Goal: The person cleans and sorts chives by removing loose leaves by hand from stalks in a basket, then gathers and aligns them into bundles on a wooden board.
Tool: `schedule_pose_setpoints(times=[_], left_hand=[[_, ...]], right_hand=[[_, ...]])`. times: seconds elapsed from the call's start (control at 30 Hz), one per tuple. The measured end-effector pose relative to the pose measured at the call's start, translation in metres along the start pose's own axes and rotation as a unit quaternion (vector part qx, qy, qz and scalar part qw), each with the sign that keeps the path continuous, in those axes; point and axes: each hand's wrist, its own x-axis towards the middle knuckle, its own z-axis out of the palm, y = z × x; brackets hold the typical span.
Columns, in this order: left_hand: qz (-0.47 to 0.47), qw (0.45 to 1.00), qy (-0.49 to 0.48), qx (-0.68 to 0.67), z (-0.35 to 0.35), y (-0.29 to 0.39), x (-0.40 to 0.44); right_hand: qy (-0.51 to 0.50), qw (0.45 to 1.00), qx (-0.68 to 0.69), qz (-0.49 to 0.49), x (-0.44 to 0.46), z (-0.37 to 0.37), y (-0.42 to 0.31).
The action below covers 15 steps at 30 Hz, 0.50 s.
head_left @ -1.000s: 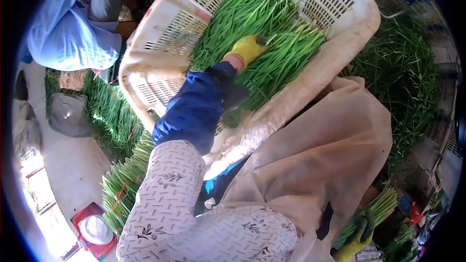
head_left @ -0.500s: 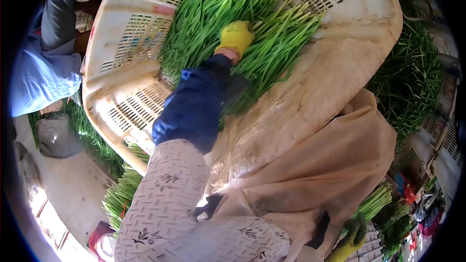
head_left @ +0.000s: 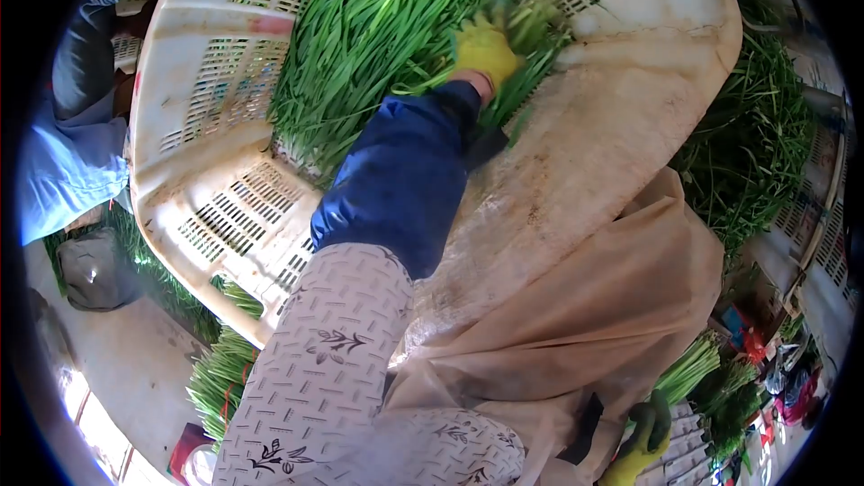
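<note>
My left hand (head_left: 486,49), in a yellow glove with a blue cuff, reaches into a large white plastic basket (head_left: 193,81). Its fingers are closed on a bunch of long green chives (head_left: 540,18) at the right edge of the heap; motion blurs the fingertips. Most of the chives (head_left: 360,54) lie in a thick layer to the left of this hand. At the lower right my right hand (head_left: 641,441), gloved in yellow with dark green fingers, is beside my brown apron (head_left: 576,315). Its fingers are bent and apart, with nothing visible between them.
A person in blue clothing (head_left: 76,162) is at the left. Bundled chives (head_left: 220,382) stand below the basket, and another bundle (head_left: 688,364) lies by my right hand. More loose greens (head_left: 756,144) are heaped at the right. A grey bag (head_left: 94,270) sits at far left.
My left hand has moved right and slightly up across the basket, onto the right-hand chives, which have shifted and bunched up. The view has shifted a little; my right hand stays low.
</note>
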Motion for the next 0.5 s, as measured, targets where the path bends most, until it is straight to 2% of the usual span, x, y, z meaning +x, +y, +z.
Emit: schedule_pose_setpoints(times=[0.03, 0.07, 0.13, 0.2, 0.23, 0.33, 0.43, 0.5], left_hand=[[-0.048, 0.997, -0.025, -0.052, -0.005, -0.002, 0.008], [-0.043, 0.997, -0.020, -0.055, -0.008, -0.002, 0.010], [-0.025, 0.998, -0.050, 0.023, -0.017, 0.013, 0.007], [-0.029, 0.998, -0.055, -0.010, -0.005, 0.006, 0.015], [-0.028, 0.998, -0.057, -0.028, -0.007, 0.008, 0.017], [-0.029, 0.988, -0.059, -0.143, -0.010, -0.004, 0.016], [-0.008, 0.952, -0.047, -0.302, -0.015, -0.021, 0.006], [-0.005, 0.915, -0.043, -0.402, -0.024, -0.035, -0.006]], right_hand=[[0.008, 1.000, 0.003, 0.010, -0.002, 0.000, 0.002], [0.015, 1.000, 0.007, 0.019, -0.004, 0.001, 0.004], [0.015, 0.999, 0.027, 0.029, -0.004, 0.007, -0.001], [0.007, 0.998, 0.059, 0.035, 0.002, 0.018, -0.017], [-0.076, 0.980, -0.172, -0.061, -0.004, 0.001, -0.022], [-0.112, 0.962, -0.245, -0.044, -0.004, -0.007, -0.024], [-0.018, 0.998, -0.051, -0.013, 0.006, 0.012, -0.023], [-0.023, 0.998, -0.057, -0.016, 0.008, 0.014, -0.027]])
